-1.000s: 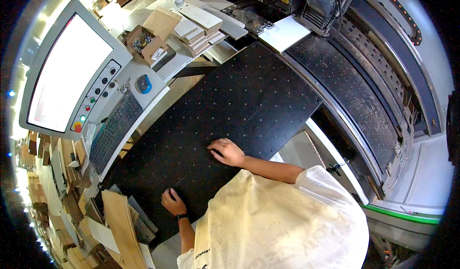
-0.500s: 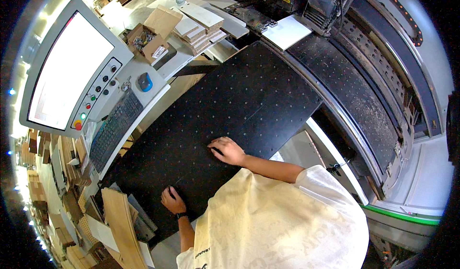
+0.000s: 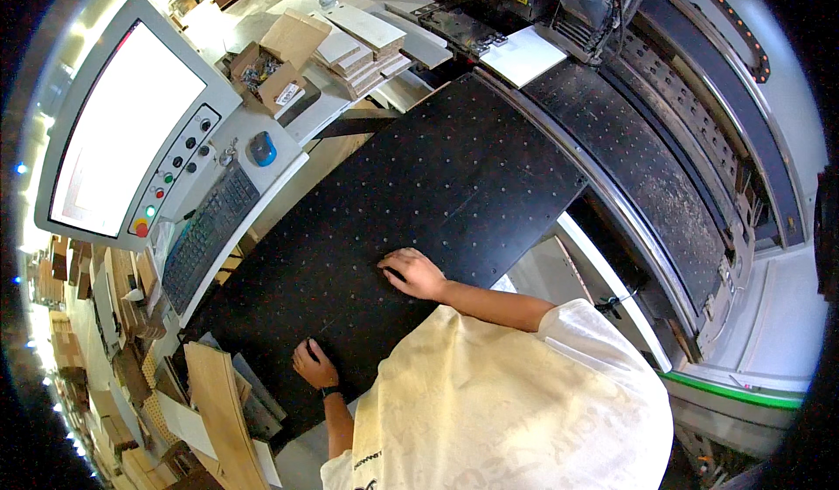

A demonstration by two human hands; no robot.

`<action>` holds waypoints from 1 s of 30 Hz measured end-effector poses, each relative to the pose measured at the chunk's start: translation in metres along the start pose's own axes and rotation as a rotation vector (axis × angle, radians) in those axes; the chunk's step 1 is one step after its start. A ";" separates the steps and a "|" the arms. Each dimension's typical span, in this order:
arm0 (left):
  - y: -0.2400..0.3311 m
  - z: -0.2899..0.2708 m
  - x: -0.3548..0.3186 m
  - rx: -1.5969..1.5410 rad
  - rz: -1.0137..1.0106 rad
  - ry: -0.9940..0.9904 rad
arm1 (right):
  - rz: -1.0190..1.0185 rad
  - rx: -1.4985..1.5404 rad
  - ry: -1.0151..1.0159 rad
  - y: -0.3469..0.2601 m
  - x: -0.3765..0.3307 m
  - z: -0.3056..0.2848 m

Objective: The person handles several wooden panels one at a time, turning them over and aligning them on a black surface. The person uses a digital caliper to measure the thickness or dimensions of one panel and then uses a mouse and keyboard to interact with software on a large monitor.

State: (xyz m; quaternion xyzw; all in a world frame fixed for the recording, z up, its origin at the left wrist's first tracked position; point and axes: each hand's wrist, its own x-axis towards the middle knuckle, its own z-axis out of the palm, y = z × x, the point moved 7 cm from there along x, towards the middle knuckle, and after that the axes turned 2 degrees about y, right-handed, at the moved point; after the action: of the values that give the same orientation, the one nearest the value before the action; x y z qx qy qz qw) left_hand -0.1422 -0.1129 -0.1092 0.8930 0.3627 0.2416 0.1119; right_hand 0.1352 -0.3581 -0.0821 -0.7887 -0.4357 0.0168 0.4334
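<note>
Both my hands rest on a black table [image 3: 437, 175] dotted with small pale holes or studs. My right hand [image 3: 414, 274] lies palm down near the middle of it, fingers slightly bent and thumb apart, holding nothing. Nearer to me and further left, my left hand [image 3: 315, 365] lies on the same surface, its fingers loosely stretched and thumb apart; it is empty too. A dark band [image 3: 329, 391] circles the left wrist. Beside that hand stand upright wooden boards [image 3: 214, 394].
A control monitor [image 3: 131, 132], keyboard [image 3: 210, 237] and blue mouse [image 3: 262, 148] are on the left. Behind them are an open cardboard box [image 3: 266, 79] of small parts and stacked boards [image 3: 363, 53]. A white panel [image 3: 523, 56] lies by the machine bed [image 3: 629, 158] and its machining head [image 3: 585, 10].
</note>
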 end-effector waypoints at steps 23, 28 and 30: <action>0.004 -0.003 0.000 -0.013 -0.017 -0.016 | 0.002 0.007 0.009 0.003 -0.001 0.002; 0.002 -0.003 0.000 0.002 -0.011 0.006 | -0.018 0.008 0.021 0.003 -0.001 0.004; 0.006 -0.003 0.001 -0.011 -0.006 0.012 | -0.020 0.010 0.022 0.004 -0.001 0.004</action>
State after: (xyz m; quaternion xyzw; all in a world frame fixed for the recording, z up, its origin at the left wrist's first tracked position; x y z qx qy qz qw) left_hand -0.1398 -0.1158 -0.1038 0.8899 0.3649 0.2483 0.1153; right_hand 0.1353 -0.3570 -0.0880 -0.7823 -0.4386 0.0057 0.4422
